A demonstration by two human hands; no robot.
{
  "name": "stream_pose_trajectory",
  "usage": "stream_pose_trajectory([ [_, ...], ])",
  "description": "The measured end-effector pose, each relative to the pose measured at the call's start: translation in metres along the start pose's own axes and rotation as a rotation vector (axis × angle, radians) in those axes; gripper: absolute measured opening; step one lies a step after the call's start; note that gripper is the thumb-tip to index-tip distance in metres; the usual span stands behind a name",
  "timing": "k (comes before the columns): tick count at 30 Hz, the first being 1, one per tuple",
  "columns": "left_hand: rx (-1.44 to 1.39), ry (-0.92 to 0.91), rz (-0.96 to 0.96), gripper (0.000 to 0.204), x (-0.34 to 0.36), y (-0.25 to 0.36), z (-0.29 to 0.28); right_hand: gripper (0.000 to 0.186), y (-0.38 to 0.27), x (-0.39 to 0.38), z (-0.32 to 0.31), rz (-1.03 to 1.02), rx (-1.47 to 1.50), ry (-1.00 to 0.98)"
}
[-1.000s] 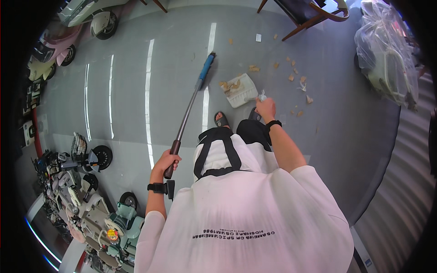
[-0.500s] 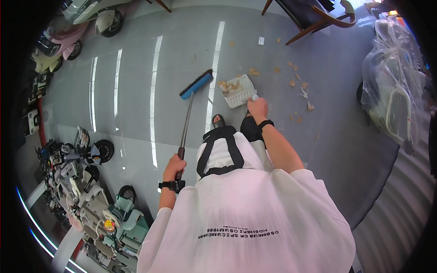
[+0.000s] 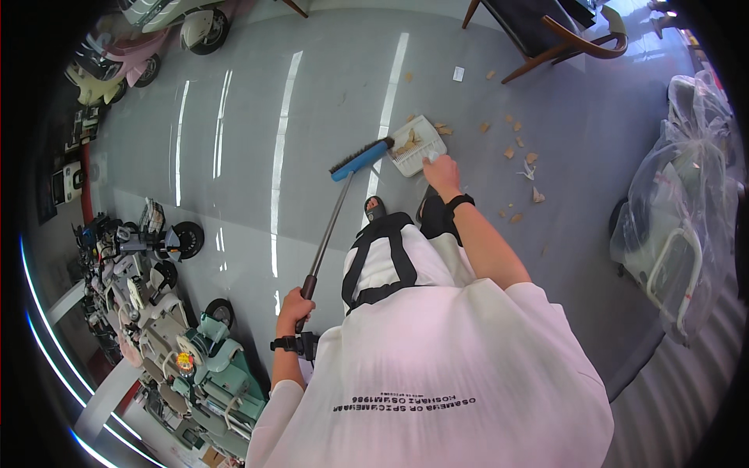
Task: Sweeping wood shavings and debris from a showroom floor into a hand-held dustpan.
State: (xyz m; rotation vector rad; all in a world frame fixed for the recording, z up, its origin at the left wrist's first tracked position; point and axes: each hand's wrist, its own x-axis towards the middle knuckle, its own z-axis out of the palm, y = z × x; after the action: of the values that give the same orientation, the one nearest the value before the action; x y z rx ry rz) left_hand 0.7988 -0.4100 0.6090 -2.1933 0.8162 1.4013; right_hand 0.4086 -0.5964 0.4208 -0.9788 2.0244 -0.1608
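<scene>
A broom with a dark handle grip, a metal pole and a blue head (image 3: 360, 161) with dark bristles slants across the floor. My left hand (image 3: 295, 306) is wrapped around its grip. My right hand (image 3: 442, 174) grips the handle of a white ridged dustpan (image 3: 431, 145), largely covering that handle. Brown, thin scraps (image 3: 409, 142) lie in the pan toward its left side. The right end of the broom head is right by the pan's left edge; whether they touch I cannot tell. More brown scraps (image 3: 509, 153) are scattered on the floor right of the pan.
A small white card (image 3: 459, 74) lies on the grey floor (image 3: 234, 179) near a dark-seated wooden chair (image 3: 538, 31). At right stands a plastic-wrapped item (image 3: 679, 226). Scooters (image 3: 207, 31) line the far left, with several more vehicles (image 3: 226, 366) at near left. My sandalled foot (image 3: 375, 208) is below the broom.
The broom head has moved right and nearer to me, closing in on the dustpan. The dustpan has turned and shifted slightly away from me. The whole view has also swung a little.
</scene>
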Motion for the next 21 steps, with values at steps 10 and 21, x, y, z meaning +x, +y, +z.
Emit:
stream_pose_trajectory([
  [10, -0.263, 0.013, 0.088, 0.021, 0.084, 0.077, -0.009, 0.037, 0.049, -0.006, -0.121, -0.206, 0.002, -0.008],
  [21, -0.077, 0.074, 0.216, 0.015, 0.142, 0.245, -0.085, 0.037, 0.132, 0.012, -0.194, -0.15, -0.153, 0.088],
])
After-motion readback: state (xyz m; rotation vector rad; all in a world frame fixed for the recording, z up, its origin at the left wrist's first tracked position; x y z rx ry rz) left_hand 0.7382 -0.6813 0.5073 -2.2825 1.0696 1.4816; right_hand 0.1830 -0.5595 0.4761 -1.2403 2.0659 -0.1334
